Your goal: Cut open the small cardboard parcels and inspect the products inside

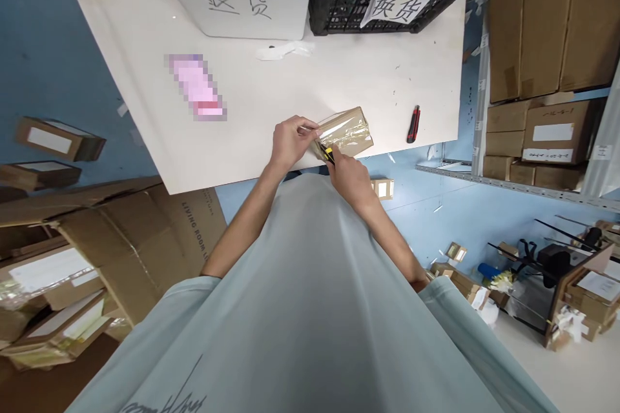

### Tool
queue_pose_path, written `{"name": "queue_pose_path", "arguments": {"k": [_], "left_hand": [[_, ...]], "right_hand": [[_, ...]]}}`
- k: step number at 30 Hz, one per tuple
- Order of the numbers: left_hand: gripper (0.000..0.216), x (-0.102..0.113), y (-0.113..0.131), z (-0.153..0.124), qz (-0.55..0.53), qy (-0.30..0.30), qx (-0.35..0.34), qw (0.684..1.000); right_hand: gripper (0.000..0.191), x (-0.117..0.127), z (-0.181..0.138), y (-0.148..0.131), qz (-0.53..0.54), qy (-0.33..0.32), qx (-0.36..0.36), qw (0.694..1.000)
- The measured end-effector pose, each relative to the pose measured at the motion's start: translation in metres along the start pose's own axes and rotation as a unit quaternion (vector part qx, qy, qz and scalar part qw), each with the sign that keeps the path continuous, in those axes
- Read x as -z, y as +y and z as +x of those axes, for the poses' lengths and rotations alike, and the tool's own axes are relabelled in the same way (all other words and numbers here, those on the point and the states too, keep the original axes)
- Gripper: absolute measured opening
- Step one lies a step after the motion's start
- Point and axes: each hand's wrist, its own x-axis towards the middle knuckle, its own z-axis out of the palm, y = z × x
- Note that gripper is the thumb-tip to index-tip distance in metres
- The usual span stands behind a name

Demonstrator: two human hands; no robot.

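Observation:
A small cardboard box [349,129] wrapped in shiny clear tape lies near the front edge of the white table [242,97]. My left hand [290,140] is closed at the box's left end, its thumb and fingers pinching at the edge there. In my right hand [352,177] is a yellow and black utility knife [329,153], held against the near left end of the box. The knife's tip is too small to make out. A second utility knife, red and black [413,124], lies on the table to the right, touched by neither hand.
At the table's back stand a white foam box [256,10] and a black plastic crate [334,0], both with goods inside. A pixelated pink item [197,87] and a white scrap [285,50] lie on the table. Cartons [159,239] crowd the left; a metal shelf [477,110] stands right.

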Motion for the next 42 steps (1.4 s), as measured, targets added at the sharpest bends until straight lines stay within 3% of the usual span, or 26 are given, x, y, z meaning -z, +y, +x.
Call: {"name": "queue_pose_path", "arguments": {"k": [14, 18, 23, 31, 42], "left_hand": [[0.011, 0.005, 0.005, -0.004, 0.071, 0.035, 0.024, 0.997], [0.021, 0.008, 0.009, -0.020, 0.071, -0.002, 0.035, 0.997], [0.042, -0.001, 0.020, -0.033, 0.035, -0.047, -0.023, 0.998], [0.019, -0.014, 0.020, 0.001, 0.088, 0.010, -0.005, 0.996], [0.010, -0.030, 0.024, -0.007, 0.089, 0.105, 0.016, 0.990]], "right_hand": [[0.059, 0.000, -0.050, 0.003, -0.089, -0.091, -0.045, 0.991], [0.057, -0.005, -0.051, 0.016, -0.080, -0.096, -0.034, 0.992], [0.060, -0.001, -0.032, 0.017, -0.044, -0.056, -0.031, 0.997], [0.058, 0.023, -0.008, 0.005, -0.014, -0.080, -0.048, 0.996], [0.060, 0.006, -0.031, 0.015, -0.040, -0.109, -0.022, 0.993]]}}
